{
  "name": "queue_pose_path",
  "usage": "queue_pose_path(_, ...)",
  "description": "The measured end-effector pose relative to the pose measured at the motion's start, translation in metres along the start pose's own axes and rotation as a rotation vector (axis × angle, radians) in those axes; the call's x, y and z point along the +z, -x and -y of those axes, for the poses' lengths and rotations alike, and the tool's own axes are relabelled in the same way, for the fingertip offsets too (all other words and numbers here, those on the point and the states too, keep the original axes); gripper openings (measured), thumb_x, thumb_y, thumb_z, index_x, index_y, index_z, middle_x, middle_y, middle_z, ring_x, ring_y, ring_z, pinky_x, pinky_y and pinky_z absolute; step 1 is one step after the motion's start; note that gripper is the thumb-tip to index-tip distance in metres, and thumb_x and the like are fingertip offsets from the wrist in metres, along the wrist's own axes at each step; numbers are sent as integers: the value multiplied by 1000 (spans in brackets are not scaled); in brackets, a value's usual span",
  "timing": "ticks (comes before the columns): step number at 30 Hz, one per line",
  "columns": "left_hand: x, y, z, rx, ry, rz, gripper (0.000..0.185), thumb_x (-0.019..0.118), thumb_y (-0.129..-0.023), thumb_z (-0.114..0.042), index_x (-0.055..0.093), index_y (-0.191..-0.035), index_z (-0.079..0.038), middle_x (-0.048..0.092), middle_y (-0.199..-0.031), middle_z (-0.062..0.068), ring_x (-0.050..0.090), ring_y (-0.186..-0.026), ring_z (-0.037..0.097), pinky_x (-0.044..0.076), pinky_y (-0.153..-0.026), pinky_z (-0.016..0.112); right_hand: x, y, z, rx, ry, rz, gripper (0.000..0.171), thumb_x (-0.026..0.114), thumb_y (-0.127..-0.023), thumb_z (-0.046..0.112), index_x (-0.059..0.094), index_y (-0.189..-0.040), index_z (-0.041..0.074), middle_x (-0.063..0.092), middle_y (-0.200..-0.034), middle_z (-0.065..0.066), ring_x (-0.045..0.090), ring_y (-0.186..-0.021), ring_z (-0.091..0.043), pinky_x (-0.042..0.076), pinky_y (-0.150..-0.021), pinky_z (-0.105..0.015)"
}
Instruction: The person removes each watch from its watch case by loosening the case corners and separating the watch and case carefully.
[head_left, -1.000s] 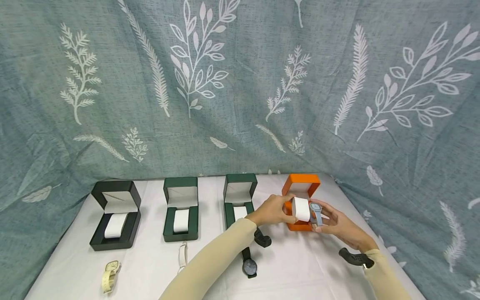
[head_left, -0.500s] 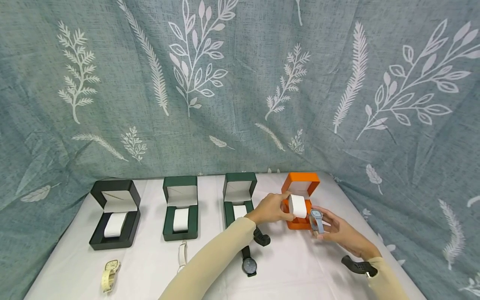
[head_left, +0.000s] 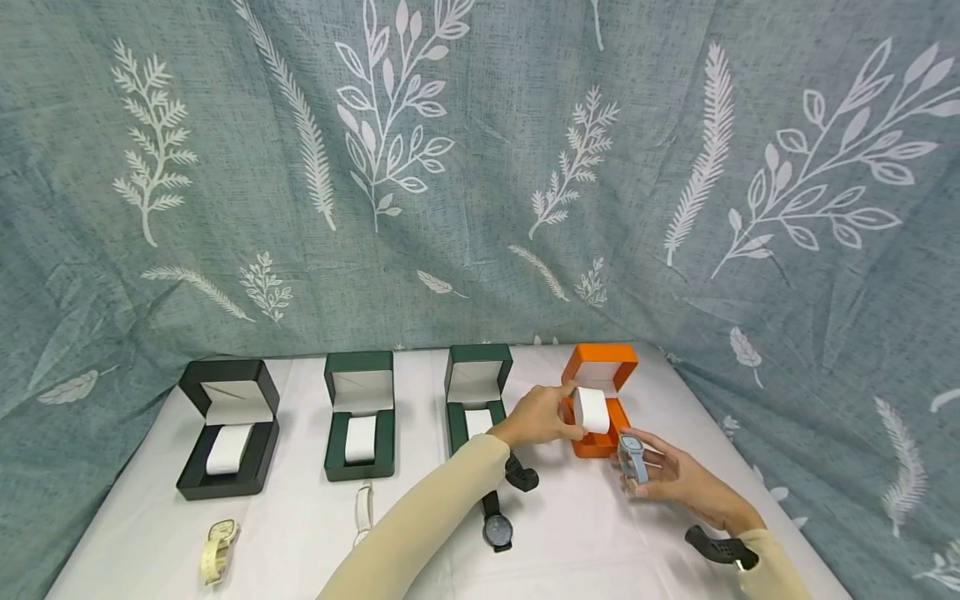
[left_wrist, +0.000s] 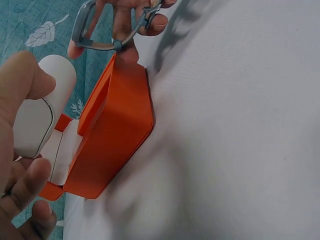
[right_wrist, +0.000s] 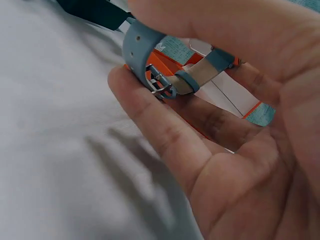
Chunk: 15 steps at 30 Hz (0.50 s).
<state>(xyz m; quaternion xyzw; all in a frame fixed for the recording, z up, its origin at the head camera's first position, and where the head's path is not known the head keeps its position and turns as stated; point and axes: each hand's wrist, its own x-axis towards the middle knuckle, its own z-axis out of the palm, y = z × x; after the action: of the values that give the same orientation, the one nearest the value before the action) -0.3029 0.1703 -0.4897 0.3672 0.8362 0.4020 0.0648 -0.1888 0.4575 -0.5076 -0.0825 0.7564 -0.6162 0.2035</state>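
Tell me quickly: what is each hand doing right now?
Left hand: grips the white watch cushion over the orange box.
Right hand: holds the blue watch, strap buckled in a loop.

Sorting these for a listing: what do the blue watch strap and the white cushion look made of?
Watch strap: matte, bends smoothly, metal buckle; likely rubber or faux leather. Cushion: smooth, stitched seam, rounded; probably padded faux leather.

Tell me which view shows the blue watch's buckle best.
The right wrist view: the blue watch fills the frame there, its metal buckle sharp between the right hand's fingers. The head view shows the watch small, face only. The left wrist view catches just the strap loop at the top edge.
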Motion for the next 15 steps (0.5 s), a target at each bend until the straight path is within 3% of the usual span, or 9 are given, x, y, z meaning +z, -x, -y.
queue_pose_path(7,1,-1,2,37,-52,-14,88,84,-87,-35,42,-156,-1,54,-61,-6,41,-48,6,33,-52,20,5,5,-2,28,-10,27,92,72,-95,0,17,-166,16,30,-158,-31,51,-134,-35,50,-101,-46)
queue_pose_path(15,0,0,0,41,-59,-20,88,85,-86,-34,42,-156,-1,50,-55,-7,41,-48,6,32,-52,20,7,8,-4,54,-68,85,90,69,-97,-1,11,-166,10,46,-149,-23,58,-127,-34,51,-100,-49)
